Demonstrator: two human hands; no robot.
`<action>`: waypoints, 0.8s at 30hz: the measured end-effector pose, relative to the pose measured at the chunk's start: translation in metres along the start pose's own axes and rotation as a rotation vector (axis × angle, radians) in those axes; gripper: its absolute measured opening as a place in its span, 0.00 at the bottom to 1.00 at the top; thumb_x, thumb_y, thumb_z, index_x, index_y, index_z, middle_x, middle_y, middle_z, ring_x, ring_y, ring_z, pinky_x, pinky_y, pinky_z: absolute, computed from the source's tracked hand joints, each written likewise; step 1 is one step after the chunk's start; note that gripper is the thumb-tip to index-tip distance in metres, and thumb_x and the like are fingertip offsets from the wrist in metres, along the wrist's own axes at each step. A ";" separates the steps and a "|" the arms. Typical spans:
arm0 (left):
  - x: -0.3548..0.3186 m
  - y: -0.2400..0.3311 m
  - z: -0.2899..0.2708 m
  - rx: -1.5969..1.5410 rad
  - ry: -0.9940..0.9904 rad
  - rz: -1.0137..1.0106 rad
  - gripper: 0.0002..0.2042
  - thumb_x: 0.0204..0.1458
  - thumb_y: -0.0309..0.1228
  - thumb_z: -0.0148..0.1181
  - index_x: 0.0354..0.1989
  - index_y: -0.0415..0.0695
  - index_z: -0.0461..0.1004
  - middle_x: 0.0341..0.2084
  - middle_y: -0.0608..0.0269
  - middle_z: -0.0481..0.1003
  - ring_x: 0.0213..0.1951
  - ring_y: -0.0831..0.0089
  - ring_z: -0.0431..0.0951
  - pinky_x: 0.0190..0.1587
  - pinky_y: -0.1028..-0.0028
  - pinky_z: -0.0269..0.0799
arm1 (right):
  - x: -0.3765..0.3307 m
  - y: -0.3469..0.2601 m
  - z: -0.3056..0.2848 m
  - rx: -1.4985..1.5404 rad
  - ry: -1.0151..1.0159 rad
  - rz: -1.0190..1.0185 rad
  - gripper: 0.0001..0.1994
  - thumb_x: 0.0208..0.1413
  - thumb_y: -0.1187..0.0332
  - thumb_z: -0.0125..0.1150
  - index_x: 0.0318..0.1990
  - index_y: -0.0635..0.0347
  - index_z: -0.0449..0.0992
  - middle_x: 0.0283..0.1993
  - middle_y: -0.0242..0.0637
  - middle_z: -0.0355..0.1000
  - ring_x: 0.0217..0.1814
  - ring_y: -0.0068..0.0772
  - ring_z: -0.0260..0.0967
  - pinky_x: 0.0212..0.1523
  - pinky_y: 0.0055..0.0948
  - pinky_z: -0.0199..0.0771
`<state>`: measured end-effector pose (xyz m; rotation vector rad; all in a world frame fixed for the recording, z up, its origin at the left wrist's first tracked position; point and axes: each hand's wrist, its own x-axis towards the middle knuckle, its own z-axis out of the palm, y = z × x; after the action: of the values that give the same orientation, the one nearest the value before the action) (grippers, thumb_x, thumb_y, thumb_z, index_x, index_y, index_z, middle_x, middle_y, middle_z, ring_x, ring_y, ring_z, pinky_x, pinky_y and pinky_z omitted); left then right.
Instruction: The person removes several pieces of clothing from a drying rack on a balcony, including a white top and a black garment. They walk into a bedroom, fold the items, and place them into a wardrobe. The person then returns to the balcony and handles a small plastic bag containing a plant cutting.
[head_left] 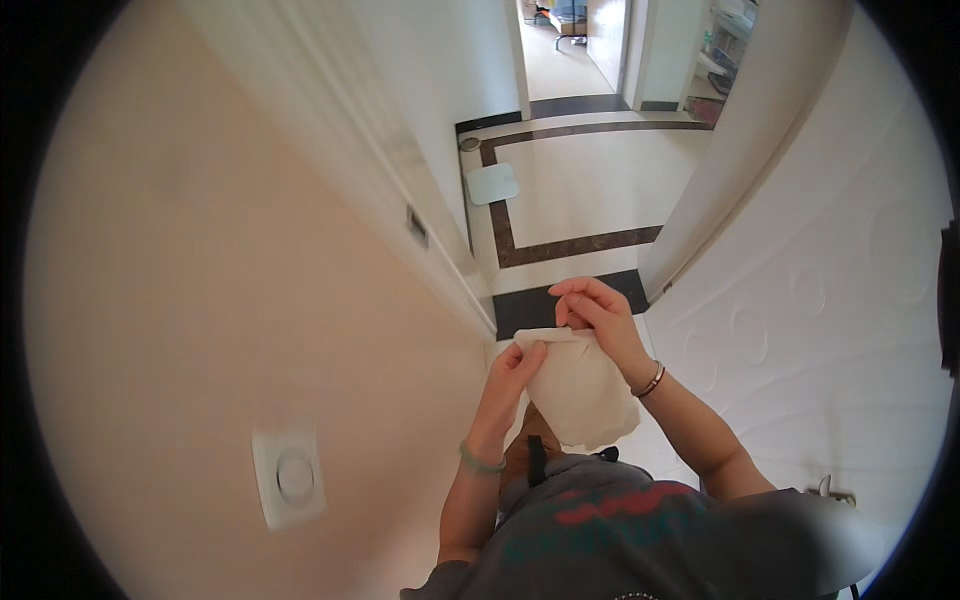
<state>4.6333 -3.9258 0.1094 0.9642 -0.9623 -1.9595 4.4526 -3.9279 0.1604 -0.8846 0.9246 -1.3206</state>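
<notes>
A thin cream-coloured bag or pouch of soft material hangs in front of my body, its top edge folded over. My left hand pinches the left part of that fold, thumb on top. At the right end of the same edge is my right hand, with its fingers curled inward against the material. Part of its grip is hidden behind the hand. The lower rim of the bag looks ruffled and hangs loose over my trousers.
Before me lies a doorway with a dark threshold. An open white door with a metal handle is at right; a wall with a round-knobbed switch at left. Beyond, a pale flat scale lies on the tiled floor.
</notes>
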 end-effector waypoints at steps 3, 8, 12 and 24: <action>0.086 0.044 0.008 -0.131 0.035 -0.037 0.14 0.61 0.38 0.56 0.46 0.40 0.74 0.37 0.69 0.77 0.39 0.83 0.75 0.44 0.81 0.69 | 0.070 -0.012 -0.038 -0.098 0.107 0.000 0.11 0.63 0.71 0.49 0.48 0.61 0.75 0.32 0.26 0.71 0.28 0.10 0.54 0.29 0.11 0.56; 0.225 0.107 0.021 -0.070 -0.041 -0.038 0.13 0.61 0.39 0.56 0.43 0.42 0.74 0.33 0.69 0.76 0.33 0.82 0.75 0.37 0.80 0.72 | 0.167 -0.037 -0.086 -0.306 0.075 0.028 0.22 0.59 0.55 0.60 0.54 0.62 0.73 0.40 0.28 0.74 0.41 0.21 0.71 0.46 0.25 0.71; 0.328 0.120 0.047 -0.123 -0.129 -0.080 0.16 0.62 0.42 0.53 0.48 0.43 0.72 0.37 0.66 0.76 0.37 0.79 0.76 0.39 0.78 0.74 | 0.215 -0.059 -0.141 -0.478 0.032 0.253 0.23 0.56 0.52 0.64 0.48 0.64 0.77 0.39 0.33 0.77 0.40 0.21 0.73 0.43 0.24 0.73; 0.579 0.128 0.111 -0.546 -0.243 -0.263 0.22 0.66 0.42 0.45 0.63 0.42 0.61 0.53 0.62 0.72 0.53 0.72 0.73 0.55 0.69 0.69 | 0.459 -0.115 -0.332 0.053 0.401 0.126 0.18 0.63 0.58 0.56 0.48 0.66 0.75 0.42 0.34 0.77 0.41 0.20 0.73 0.43 0.21 0.73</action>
<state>4.3173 -4.4390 0.0947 0.5666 -0.3853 -2.4235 4.1150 -4.3944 0.1161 -0.5176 1.2274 -1.4315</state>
